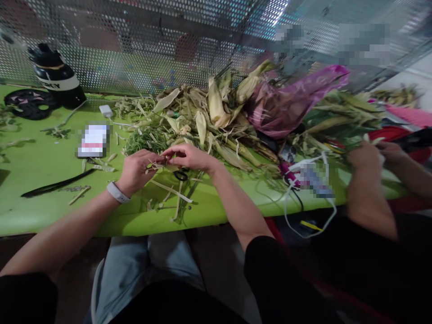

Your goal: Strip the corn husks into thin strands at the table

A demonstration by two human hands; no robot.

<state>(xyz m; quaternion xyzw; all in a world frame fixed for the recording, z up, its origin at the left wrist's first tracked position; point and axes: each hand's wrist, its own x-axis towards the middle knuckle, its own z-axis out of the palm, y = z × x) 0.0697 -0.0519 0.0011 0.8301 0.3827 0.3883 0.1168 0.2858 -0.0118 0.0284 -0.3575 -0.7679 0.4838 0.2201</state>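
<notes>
L hand: arm extended fwd, wrist w/ pale wristband, fingers curled narrow around thin pale plant bits. R hand: thumb & index bent twd L fingertips; cannot tell if they grip or only touch. Green pile, fine & stringy, sits just beyond L fingers. Corn husks, papery & crumpled, heap beyond R fingers. Pale strips, long & flat, lie body-side of fingertips. Black ring: just below R fingers. Phone: L of L fingers. Purple bag, thin plastic: well R of fingers.
</notes>
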